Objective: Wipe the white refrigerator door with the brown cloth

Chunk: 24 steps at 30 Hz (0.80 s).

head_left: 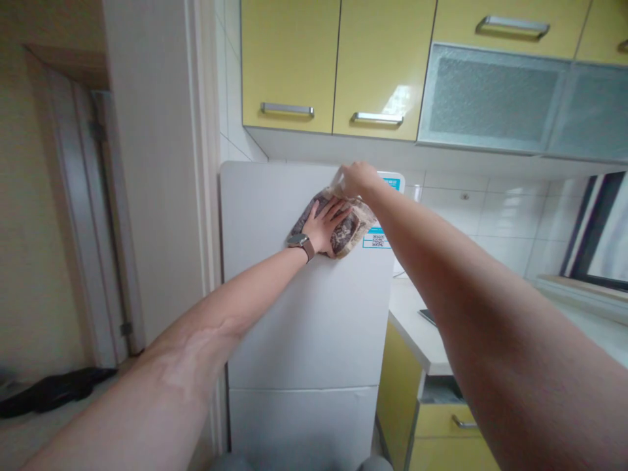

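Note:
A brown-and-beige patterned, crumpled piece, bag or cloth I cannot tell, point(347, 229) lies against the white refrigerator door point(304, 314), near its top. My left hand point(324, 226), with a watch on the wrist, presses flat on it with the fingers spread. At its upper edge, by the top of the refrigerator, my right hand point(359, 178) is closed, its fingers bent round that edge. The fingertips of the right hand are partly hidden. A blue-and-white label with a QR code point(377, 241) shows on the door beside the patterned piece.
Yellow wall cabinets point(289, 59) with metal handles hang above the refrigerator. To the right are a white countertop point(412, 327), yellow drawers point(441, 422) and a window point(608, 229). A door frame point(157, 163) stands close on the left, with a black item point(53, 389) on the floor.

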{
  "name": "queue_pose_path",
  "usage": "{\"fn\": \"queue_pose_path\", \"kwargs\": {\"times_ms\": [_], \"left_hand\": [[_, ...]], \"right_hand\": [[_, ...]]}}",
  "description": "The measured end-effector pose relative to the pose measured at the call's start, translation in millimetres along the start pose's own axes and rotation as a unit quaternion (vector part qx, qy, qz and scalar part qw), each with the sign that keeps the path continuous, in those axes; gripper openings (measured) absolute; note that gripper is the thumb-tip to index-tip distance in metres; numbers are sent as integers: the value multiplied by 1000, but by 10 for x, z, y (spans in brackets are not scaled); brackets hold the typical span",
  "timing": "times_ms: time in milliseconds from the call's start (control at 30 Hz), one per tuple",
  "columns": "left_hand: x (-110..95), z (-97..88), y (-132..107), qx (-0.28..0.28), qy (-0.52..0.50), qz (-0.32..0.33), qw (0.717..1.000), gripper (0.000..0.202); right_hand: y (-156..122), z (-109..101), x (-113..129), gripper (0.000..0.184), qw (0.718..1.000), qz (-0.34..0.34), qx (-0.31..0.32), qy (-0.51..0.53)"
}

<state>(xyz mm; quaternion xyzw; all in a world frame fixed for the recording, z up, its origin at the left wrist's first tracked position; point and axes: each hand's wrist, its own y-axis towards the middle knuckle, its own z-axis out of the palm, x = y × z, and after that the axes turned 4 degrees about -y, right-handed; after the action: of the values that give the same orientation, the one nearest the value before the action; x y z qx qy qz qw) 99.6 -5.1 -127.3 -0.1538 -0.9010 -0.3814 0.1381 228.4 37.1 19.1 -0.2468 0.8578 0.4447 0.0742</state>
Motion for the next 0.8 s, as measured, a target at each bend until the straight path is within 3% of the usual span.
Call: {"fn": "queue_pose_path", "kwargs": {"times_ms": [167,300,367,433,533,667,800], "left_hand": [[39,-34,97,-8,-7,-45,999,160],[5,-91,285,-29,-22,-99,994,164],[-31,-164,493,-47,-34,-131,990,168],[-85,-239,738,-62,-47,-152,985,172],[-175,-320,1075,-71,-57,-148,985,174],[-271,-359,1345,-45,-38,-99,993,172],[-363,-313,1490,-33,-10,-43,998,171]], "right_hand": [[-82,248,-611,56,988,-8,5,156],[-445,744,-1242,53,959,77,-102,251],[-629,1053,-1389,70,924,105,-138,340],[-785,1362,-1362,84,880,103,-158,437],[-1041,1782,-1074,78,836,136,-177,501],[-1502,2188,-613,62,817,213,-241,479],[-1835,2359,-404,60,831,274,-236,422]]}}
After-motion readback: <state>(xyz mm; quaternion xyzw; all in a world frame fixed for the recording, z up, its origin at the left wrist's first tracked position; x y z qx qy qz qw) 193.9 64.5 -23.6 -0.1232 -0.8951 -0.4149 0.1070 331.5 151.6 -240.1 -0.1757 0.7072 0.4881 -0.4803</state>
